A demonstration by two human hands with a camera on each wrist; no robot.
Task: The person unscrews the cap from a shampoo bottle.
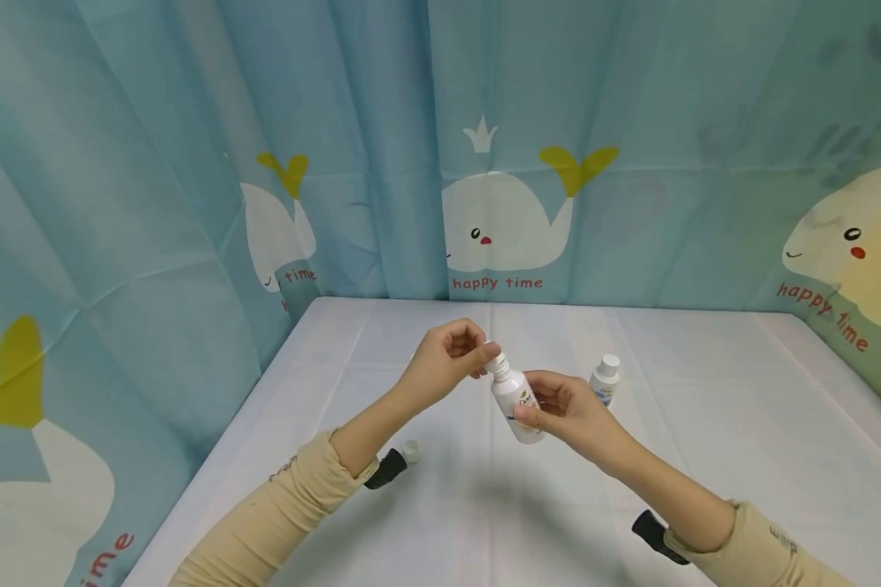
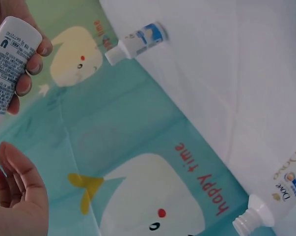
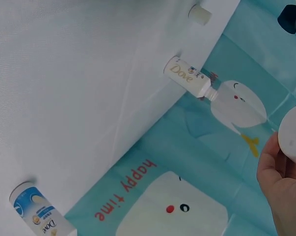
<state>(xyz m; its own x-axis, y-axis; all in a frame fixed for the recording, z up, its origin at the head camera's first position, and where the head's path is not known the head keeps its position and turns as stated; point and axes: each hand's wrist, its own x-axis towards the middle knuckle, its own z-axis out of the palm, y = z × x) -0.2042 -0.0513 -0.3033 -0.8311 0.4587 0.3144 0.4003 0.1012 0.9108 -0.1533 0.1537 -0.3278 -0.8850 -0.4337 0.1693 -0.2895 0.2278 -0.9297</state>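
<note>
Backdrop: whale-print curtain (image 1: 389, 106) behind a white table (image 1: 705, 408)
Table's left: loose cap (image 1: 412, 451); uncapped Dove bottle (image 3: 184, 77), upright
Left hand (image 1: 444, 361): pinches a white cap (image 1: 493, 355) at the bottle neck (image 1: 501, 371)
Held bottle (image 1: 511, 398): tilted above the table, threads showing
Right hand (image 1: 576, 412): fingers curled around its body
Rightmost: capped bottle (image 1: 605, 378), upright beyond that hand

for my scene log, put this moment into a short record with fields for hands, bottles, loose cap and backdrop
left hand: pinches the top of the tilted Dove bottle
right hand: grips that bottle's body
capped bottle: white and blue Dove bottle, upright on the white table
uncapped bottle: Dove, upright on the table, threaded neck bare
loose cap: white, on the table
backdrop: blue-green curtain, whales, "happy time" lettering
</note>
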